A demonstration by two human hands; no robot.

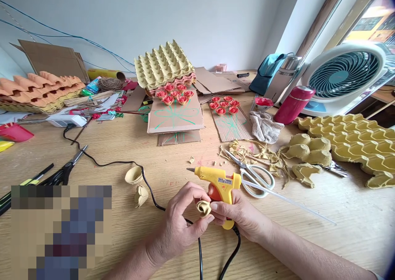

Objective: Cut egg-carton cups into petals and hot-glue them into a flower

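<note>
Between the thumb and fingers of my left hand [182, 214] is a small curled egg-carton flower piece [203, 208]. My right hand [243, 210] grips a yellow glue gun [226, 185], its nozzle pointing left and a clear glue stick [293, 206] jutting from its back. The right thumb reaches over to the flower piece's edge. Left of my hands, a cut egg-carton cup [133, 175] and a petal-edged cup [141, 196] lie on the table. White-handled scissors [256, 179] rest just beyond the glue gun.
Red paper flowers [174, 94] sit on cardboard with green lines [175, 117]. Egg trays [354, 140] and a fan [339, 78] stand right; a red flask [294, 104] is nearby. The gun's black cord [148, 181] crosses the table. Black scissors [66, 171] lie left.
</note>
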